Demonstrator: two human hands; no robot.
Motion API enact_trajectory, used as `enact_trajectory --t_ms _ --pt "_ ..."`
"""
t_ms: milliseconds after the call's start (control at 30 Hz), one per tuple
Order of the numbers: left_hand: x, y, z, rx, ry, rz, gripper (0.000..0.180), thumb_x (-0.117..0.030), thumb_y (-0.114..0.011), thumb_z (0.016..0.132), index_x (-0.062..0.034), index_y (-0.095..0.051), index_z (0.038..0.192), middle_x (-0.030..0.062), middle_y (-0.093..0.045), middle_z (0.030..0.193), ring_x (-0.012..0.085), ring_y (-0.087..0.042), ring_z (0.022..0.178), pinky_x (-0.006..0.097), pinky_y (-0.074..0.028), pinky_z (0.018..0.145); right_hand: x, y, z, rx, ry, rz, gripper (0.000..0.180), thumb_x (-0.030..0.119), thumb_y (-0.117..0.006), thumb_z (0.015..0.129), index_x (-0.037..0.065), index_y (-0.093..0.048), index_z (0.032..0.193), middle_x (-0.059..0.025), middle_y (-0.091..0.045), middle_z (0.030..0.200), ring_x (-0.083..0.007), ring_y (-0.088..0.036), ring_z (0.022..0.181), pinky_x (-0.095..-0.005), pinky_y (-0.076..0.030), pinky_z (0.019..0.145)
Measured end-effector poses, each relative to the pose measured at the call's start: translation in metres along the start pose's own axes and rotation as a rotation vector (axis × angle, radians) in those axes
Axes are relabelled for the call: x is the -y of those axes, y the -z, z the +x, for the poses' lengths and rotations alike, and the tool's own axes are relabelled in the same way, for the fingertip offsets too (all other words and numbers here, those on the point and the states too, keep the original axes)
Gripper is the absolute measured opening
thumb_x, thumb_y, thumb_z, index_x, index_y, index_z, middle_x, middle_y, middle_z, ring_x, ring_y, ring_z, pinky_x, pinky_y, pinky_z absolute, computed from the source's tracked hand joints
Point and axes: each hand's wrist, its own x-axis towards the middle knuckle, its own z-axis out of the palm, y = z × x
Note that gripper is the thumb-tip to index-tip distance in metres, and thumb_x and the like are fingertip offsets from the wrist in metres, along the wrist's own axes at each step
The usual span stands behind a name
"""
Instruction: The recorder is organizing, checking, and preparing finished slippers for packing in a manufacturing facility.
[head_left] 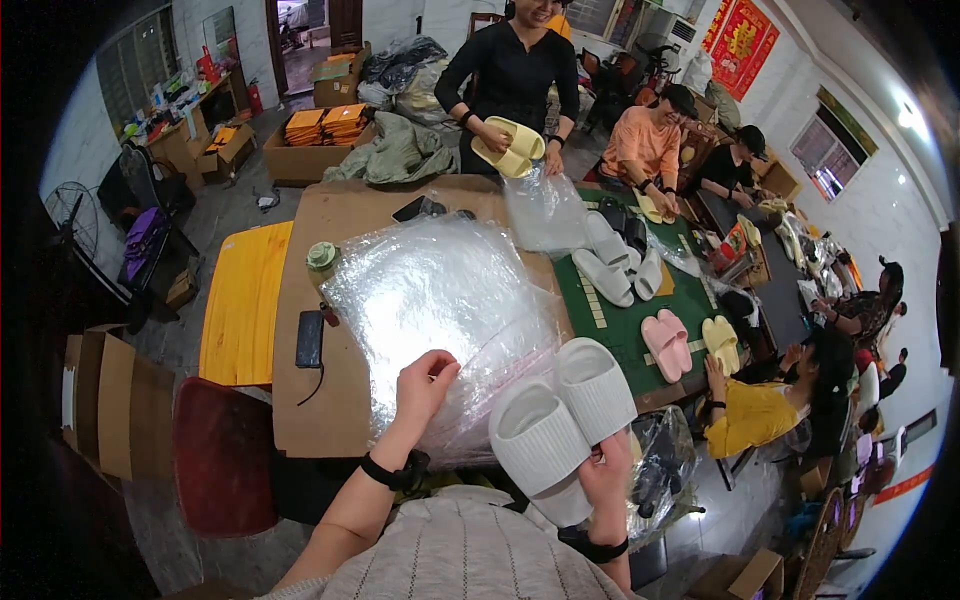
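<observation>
My right hand [608,478] grips a pair of pale grey slippers [545,440] with ribbed straps, held at the near edge of the table. Their toes point away from me, and part of one sole shows below. Over a flat stack of clear plastic bags [430,290], my left hand [425,388] has its thumb and fingers pinched together. Whether a bag's edge is between those fingertips I cannot make out. The pinkish edges of the bags run close beside the slippers.
Beyond the bags, a person in black holds yellow slippers [512,150] and a clear bag [545,210]. The green mat [620,335] bears grey, black, pink [667,345] and yellow slippers. A phone [310,338] and a round tin [323,257] lie left. Several other people sit at right.
</observation>
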Motion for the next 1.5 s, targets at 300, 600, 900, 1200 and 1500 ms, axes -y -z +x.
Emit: enact_trajectory --t_ms 300,600,900,1200,1500 --pt "0.002 -0.003 0.001 0.04 -0.062 -0.111 0.019 -0.017 -0.063 0.092 -0.0032 -0.072 0.1 0.0099 -0.073 0.086 0.0166 -0.068 0.075 0.028 -0.052 0.07 0.007 0.0 -0.002 0.071 -0.034 -0.001 0.036 0.005 -0.071 0.067 0.005 -0.069 0.103 -0.0083 -0.06 0.081 -0.0215 -0.057 0.06 -0.0311 -0.046 0.053" --pt "-0.032 -0.001 -0.011 0.082 -0.241 0.063 0.015 -0.018 -0.063 0.091 -0.0057 -0.071 0.095 0.0093 -0.064 0.088 0.0243 -0.062 0.072 0.033 -0.049 0.065 -0.011 -0.017 0.005 0.244 0.152 -0.139 0.031 0.012 -0.074 0.062 0.007 -0.065 0.092 -0.0078 -0.06 0.087 -0.0296 -0.061 0.077 -0.0411 -0.05 0.06" --pt "-0.049 -0.007 -0.022 0.144 -0.603 0.247 0.01 -0.009 -0.065 0.088 -0.0059 -0.07 0.096 0.0085 -0.062 0.081 0.0221 -0.057 0.064 0.032 -0.046 0.059 -0.009 -0.033 0.006 0.264 0.029 -0.191 0.029 0.013 -0.072 0.065 0.006 -0.059 0.09 -0.0102 -0.056 0.089 -0.0322 -0.058 0.084 -0.0451 -0.049 0.064" --pt "-0.06 -0.008 -0.032 0.252 -0.656 0.25 0.012 -0.006 -0.068 0.082 -0.0072 -0.071 0.094 0.007 -0.062 0.083 0.026 -0.057 0.081 0.035 -0.048 0.07 -0.012 -0.054 0.013 0.311 0.023 -0.01 0.022 0.013 -0.07 0.07 0.004 -0.056 0.084 -0.0132 -0.055 0.088 -0.0349 -0.058 0.085 -0.0465 -0.049 0.067" --pt "-0.067 -0.014 -0.051 0.425 -0.719 0.203 0.014 -0.003 -0.069 0.08 -0.0064 -0.072 0.093 0.0079 -0.064 0.087 0.0284 -0.056 0.084 0.036 -0.047 0.073 -0.02 -0.092 0.013 0.337 -0.092 -0.045 0.023 0.014 -0.069 0.073 0.005 -0.055 0.089 -0.0144 -0.055 0.09 -0.0364 -0.058 0.087 -0.0458 -0.048 0.073"
